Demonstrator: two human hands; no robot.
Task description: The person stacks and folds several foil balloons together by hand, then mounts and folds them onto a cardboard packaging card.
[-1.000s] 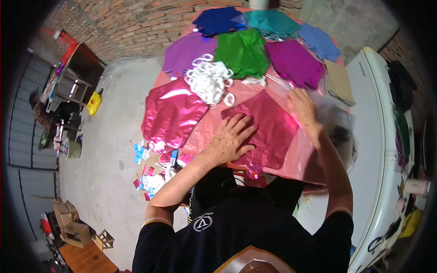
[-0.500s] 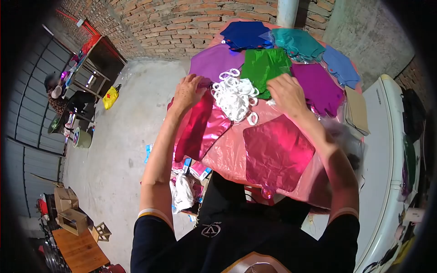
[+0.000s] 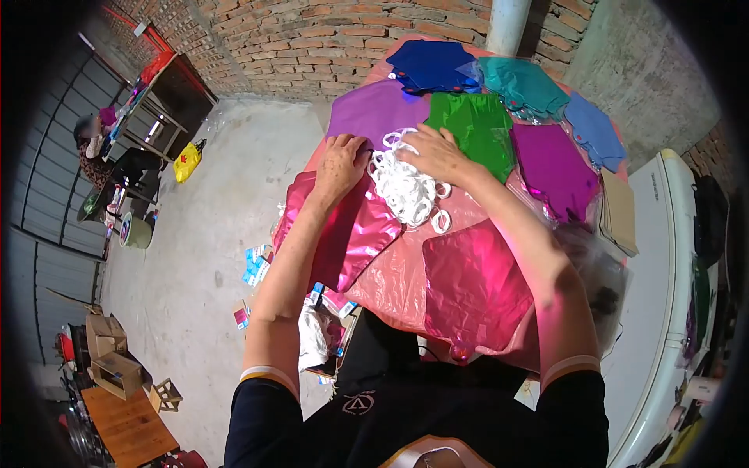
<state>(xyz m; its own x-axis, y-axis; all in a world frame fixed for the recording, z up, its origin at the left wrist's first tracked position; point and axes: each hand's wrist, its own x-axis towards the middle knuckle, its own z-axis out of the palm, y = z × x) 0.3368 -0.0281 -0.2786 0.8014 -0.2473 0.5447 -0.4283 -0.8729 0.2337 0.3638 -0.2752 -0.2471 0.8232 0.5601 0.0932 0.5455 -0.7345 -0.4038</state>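
A heap of white elastic loops (image 3: pixel 406 191) lies on a table covered in pink plastic. My right hand (image 3: pixel 438 154) reaches across the top of the heap, its fingers closed on a white loop. At the heap's left, my left hand (image 3: pixel 340 165) has bent fingers pressed together at the far edge of a shiny pink foil piece (image 3: pixel 363 242); what they hold is hidden. Behind the hands lies a purple sheet (image 3: pixel 367 109), with a green foil piece (image 3: pixel 473 129) beside it. Nearest my body is another pink foil piece (image 3: pixel 476 285).
Dark blue (image 3: pixel 433 65), teal (image 3: pixel 523 87), light blue (image 3: pixel 591 131) and magenta pieces (image 3: pixel 554 168) ring the table's far and right sides. A white appliance (image 3: pixel 651 288) stands at right. At far left another person (image 3: pixel 97 148) sits by a bench. Cardboard boxes (image 3: pixel 117 373) lie lower left.
My right hand has moved left, from the green piece onto the white loops. My left hand has stayed near the pink piece's far edge. The view has shifted slightly.
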